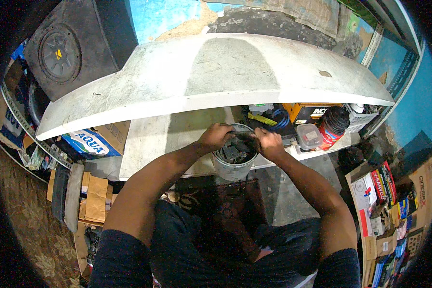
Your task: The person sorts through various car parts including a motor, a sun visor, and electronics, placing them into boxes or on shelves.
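A pale, dirty bucket (pixel 231 172) is between my hands at the front edge of the lower shelf. Dark, angular pieces (pixel 236 151) fill it; their exact kind is unclear. My left hand (pixel 217 137) is closed on the bucket's left rim. On the opposite side, my right hand (pixel 270 143) grips the rim, fingers curled over it. Whether the bucket rests on the shelf or is held up, I cannot tell.
A white upper shelf (pixel 230 67) overhangs the lower shelf (pixel 146 144). A black speaker box (pixel 57 53) stands at upper left. Right of the bucket are a clear plastic tub (pixel 309 137) and a red container (pixel 330 138). Open cartons (pixel 381 206) stand at far right.
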A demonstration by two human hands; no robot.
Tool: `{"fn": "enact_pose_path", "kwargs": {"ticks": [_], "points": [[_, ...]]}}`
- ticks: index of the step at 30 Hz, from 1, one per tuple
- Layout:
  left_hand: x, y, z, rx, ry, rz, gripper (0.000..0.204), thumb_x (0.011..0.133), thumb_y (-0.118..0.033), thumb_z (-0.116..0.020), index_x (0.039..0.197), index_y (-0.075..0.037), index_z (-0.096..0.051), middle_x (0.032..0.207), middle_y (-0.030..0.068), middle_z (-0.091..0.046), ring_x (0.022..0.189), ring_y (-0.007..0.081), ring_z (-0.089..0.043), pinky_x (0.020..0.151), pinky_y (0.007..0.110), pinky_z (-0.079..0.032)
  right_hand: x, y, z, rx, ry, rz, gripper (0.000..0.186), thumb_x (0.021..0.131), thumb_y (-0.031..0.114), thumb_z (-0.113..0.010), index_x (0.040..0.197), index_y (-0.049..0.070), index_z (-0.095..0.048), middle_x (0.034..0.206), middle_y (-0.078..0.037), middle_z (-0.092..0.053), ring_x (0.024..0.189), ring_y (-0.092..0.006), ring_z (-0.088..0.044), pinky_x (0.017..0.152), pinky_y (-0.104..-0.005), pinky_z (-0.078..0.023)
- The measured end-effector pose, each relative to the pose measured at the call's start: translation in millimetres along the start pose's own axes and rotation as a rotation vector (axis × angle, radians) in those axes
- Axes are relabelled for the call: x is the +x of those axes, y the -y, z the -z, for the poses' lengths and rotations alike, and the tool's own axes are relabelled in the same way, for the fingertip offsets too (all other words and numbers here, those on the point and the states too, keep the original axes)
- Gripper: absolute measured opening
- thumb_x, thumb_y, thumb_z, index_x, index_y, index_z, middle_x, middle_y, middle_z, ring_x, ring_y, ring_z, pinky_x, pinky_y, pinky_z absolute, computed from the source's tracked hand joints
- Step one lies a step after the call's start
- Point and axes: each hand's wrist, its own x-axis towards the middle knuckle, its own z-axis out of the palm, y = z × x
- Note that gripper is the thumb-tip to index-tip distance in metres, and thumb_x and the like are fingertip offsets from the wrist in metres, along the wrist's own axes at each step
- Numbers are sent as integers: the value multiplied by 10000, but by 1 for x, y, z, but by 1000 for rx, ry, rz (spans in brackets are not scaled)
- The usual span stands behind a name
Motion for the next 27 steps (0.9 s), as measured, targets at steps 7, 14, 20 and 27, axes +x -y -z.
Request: {"fn": "enact_pose_path", "kwargs": {"ticks": [7, 14, 20, 27], "points": [[7, 1, -2, 142, 186, 182, 290, 962, -309, -609, 1161, -108, -669, 1167, 186, -678, 1163, 406, -594, 1064, 532, -410, -1, -10, -8, -14, 107, -102, 374, 967, 427, -612, 1050, 64, -637, 1057, -288, -650, 846, -486, -667, 719, -544, -551], [-21, 0, -15, 538, 125, 109, 616, 921, -484, -640, 1431, -171, -494, 1490, 194, -422, 1353, 456, -430, 1062, 681, -354, -4, -1, 0, 138, 198, -261, 665, 906, 400, -692, 1456, 158, -407, 1411, -341, -412, 1060, -545, -614, 866, -590, -540], [-13, -16, -4, 424, 258, 419, 779, 929, -516, -619, 1559, -194, -292, 1474, 219, -460, 1345, 422, -466, 1077, 694, -325, -4, -9, -11, 186, 266, -348, 755, 941, 539, -609, 1512, 150, -304, 1302, -396, -527, 1095, -558, -613, 929, -629, -507], [-17, -3, -1, 366, 332, 539, 782, 961, -405, -567, 1589, -138, -184, 1322, 227, -608, 1180, 385, -633, 1024, 715, -366, 6, -9, -17, 190, 416, -464, 638, 901, 407, -693, 1356, -3, -513, 1088, -344, -671, 1049, -483, -654, 930, -539, -524]]}}
